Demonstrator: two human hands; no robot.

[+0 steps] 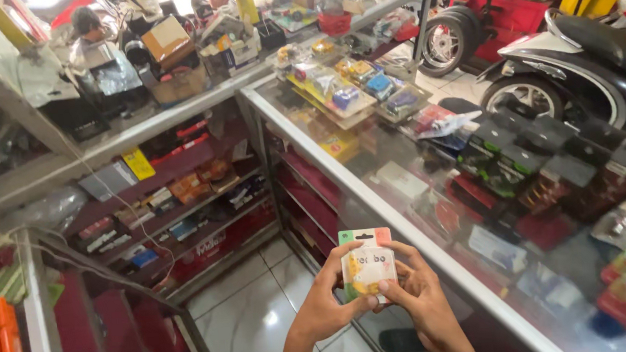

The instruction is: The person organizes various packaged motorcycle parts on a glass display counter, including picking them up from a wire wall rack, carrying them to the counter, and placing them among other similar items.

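Note:
A small blister pack (367, 262) with a green, white and orange card top and a yellow item under clear plastic is held upright at the bottom centre. My left hand (328, 305) grips its left side, thumb on the front. From the right, my right hand (417, 294) holds the other side, fingers wrapped behind it. The pack hangs over the floor, just left of the glass counter's metal edge (374, 193).
A glass display counter (477, 185) full of packaged goods runs along the right. Another counter (174, 112) with red shelves of boxes stands ahead. Motorbikes (579, 58) are parked at the top right. White floor tiles (249, 315) lie below. A person (85, 22) is behind the far counter.

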